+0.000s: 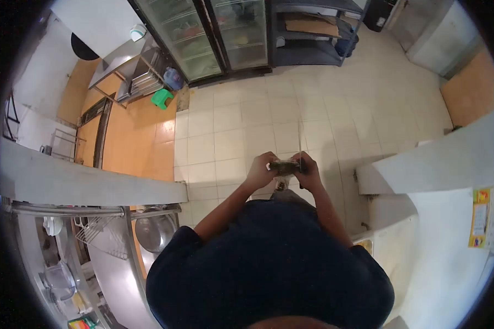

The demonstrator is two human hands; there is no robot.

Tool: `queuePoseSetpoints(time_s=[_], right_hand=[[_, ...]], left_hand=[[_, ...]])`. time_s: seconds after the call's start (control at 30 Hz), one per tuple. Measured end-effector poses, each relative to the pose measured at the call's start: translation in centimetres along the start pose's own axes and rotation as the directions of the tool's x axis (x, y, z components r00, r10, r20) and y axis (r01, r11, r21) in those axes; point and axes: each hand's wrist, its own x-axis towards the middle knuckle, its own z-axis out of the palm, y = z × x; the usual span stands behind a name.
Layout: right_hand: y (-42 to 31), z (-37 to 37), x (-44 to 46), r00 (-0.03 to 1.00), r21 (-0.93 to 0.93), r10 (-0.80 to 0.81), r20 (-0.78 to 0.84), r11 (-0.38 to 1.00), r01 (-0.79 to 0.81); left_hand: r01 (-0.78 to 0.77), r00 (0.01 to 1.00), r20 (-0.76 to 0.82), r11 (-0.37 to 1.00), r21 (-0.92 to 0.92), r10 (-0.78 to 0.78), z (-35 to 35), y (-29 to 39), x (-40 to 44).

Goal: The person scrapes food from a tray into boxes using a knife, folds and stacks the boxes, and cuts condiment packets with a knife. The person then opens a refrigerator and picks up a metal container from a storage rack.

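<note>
In front of my body, both hands meet at a small dark bundle (284, 166) that looks wrapped in clear plastic. My left hand (262, 170) is closed on its left end. My right hand (308, 172) is closed at its right end, with a thin, knife-like tool (299, 137) in its fingers, the narrow blade pointing away from me. A dark part of the tool shows at the fingers, but the grip is mostly hidden. Just below the bundle is a small see-through piece with brown bits (281, 185); whether it belongs to the bundle I cannot tell.
Ahead stand a glass-door fridge (225, 38) and a grey shelf rack (307, 52) on a tiled floor (230, 131). A green stool (162, 98) and a steel table (118, 60) are at the left. A metal bowl (155, 233) sits lower left; a low white wall (406, 170) is right.
</note>
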Motion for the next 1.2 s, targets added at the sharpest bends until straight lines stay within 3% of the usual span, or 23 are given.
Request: queuePoseSetpoints(time_s=[0.2, 0.3, 0.37, 0.47, 0.57, 0.77, 0.87, 0.97, 1.07, 1.17, 1.2], right_hand=[[-0.4, -1.2, 9.5, 0.983, -0.058, -0.127, 0.129, 0.989, 0.135], [0.6, -1.2, 12.6, 0.974, 0.031, 0.140, 0.177, 0.989, -0.148], [2.2, -0.6, 14.4, 0.976, -0.040, 0.159, 0.152, 0.987, -0.154], [2.7, 1.9, 18.6, 0.970, -0.082, 0.206, 0.126, 0.977, -0.196], [3.6, 4.4, 22.5, 0.986, -0.147, 0.087, 0.142, 0.987, -0.066], [3.3, 11.4, 30.6, 0.995, -0.101, 0.056, 0.077, 0.994, -0.049], [1.5, 14.0, 34.0, 0.996, -0.202, 0.040, 0.083, 0.979, -0.022], [1.2, 16.4, 36.5, 1.000, -0.116, 0.028, 0.000, 0.993, -0.028], [1.2, 16.9, 38.5, 0.998, -0.162, -0.004, -0.056, 0.987, -0.005], [3.2, 15.3, 40.0, 0.995, -0.107, -0.073, -0.068, 0.992, 0.066], [2.5, 15.0, 40.3, 0.995, -0.133, -0.056, -0.087, 0.990, 0.044]], left_hand=[[-0.033, 0.999, -0.035, 0.999, 0.017, 0.033, -2.7, -1.7, 6.6], [0.047, 0.997, -0.067, 0.999, 0.006, -0.046, -4.3, -1.1, 9.0], [0.059, 0.993, -0.096, 0.997, -0.054, -0.064, -5.6, -2.0, 10.3], [0.031, 0.983, -0.180, 1.000, 0.002, -0.030, -8.3, -5.0, 12.2], [0.075, 0.982, -0.173, 0.997, -0.030, -0.079, -12.1, -6.0, 14.4], [0.015, 0.978, -0.206, 0.999, -0.046, -0.024, -20.9, -9.1, 18.8], [-0.007, 0.976, -0.217, 0.997, -0.076, -0.010, -24.7, -10.5, 20.4], [0.023, 0.988, -0.154, 1.000, 0.000, -0.022, -27.8, -11.9, 22.1], [0.088, 0.979, -0.174, 0.992, -0.088, -0.102, -29.3, -10.7, 24.1], [-0.046, 0.972, -0.230, 0.999, -0.005, 0.043, -30.2, -10.7, 25.8], [-0.017, 0.971, -0.238, 0.993, -0.113, -0.010, -29.9, -11.6, 26.0]])
